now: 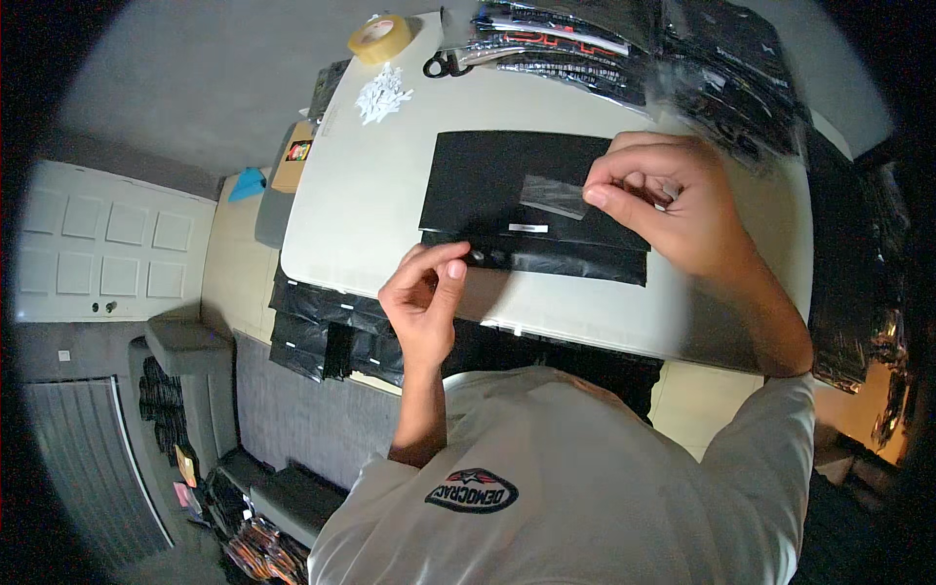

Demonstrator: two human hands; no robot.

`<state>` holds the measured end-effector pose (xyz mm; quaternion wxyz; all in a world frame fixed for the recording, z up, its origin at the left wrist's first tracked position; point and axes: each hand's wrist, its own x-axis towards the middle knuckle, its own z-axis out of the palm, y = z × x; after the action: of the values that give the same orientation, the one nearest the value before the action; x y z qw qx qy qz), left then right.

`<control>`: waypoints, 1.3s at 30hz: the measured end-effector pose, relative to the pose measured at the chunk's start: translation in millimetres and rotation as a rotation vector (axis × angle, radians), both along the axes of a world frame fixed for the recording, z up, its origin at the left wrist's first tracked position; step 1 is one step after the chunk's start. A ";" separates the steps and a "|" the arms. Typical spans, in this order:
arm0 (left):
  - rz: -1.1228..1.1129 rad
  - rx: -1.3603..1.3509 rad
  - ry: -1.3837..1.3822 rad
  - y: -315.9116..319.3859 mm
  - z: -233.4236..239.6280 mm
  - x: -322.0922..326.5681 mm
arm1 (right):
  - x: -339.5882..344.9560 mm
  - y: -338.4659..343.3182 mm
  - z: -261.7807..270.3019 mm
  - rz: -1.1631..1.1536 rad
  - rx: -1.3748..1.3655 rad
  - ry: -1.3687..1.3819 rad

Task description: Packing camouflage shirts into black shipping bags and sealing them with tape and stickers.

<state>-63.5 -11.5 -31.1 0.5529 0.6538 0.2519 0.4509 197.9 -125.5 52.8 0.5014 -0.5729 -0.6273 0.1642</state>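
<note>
A flat black plastic packet (482, 179) lies on the white table in front of me, its lower flap (578, 265) extending toward me. It bears a small white label (528, 228) near the flap. My right hand (669, 201) pinches one end of a short strip of clear tape (550, 196) between thumb and forefinger, over the packet's right part. At the packet's lower left corner is my left hand (428, 292). Its thumb and forefinger are slightly apart, with nothing visible held between them.
On the white table (351, 197) are a roll of yellowish tape (379, 39), a heap of white paper slips (382, 93) and black-handled scissors (446, 66). Plastic-wrapped black packages (570, 55) are piled at the far side. More black packets (336, 307) hang below the near left edge.
</note>
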 end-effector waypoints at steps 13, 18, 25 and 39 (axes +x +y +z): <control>-0.206 0.026 0.189 5.1 9.3 26.2 | -2.7 3.7 -14.8 0.127 -0.248 0.108; -0.173 0.043 0.251 5.4 13.4 26.4 | -5.0 6.2 -17.1 0.142 -0.274 0.146; -0.164 -0.025 0.264 4.3 12.8 27.9 | -5.8 9.5 -26.3 0.119 -0.280 0.127; -0.008 0.180 0.635 11.2 3.6 34.5 | -9.6 38.6 -71.0 -0.035 -0.428 0.069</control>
<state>-29.0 -0.3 -27.5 0.3886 0.8088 0.3686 0.2428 188.3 -86.9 -18.2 0.3921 -0.6711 -0.5507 0.3044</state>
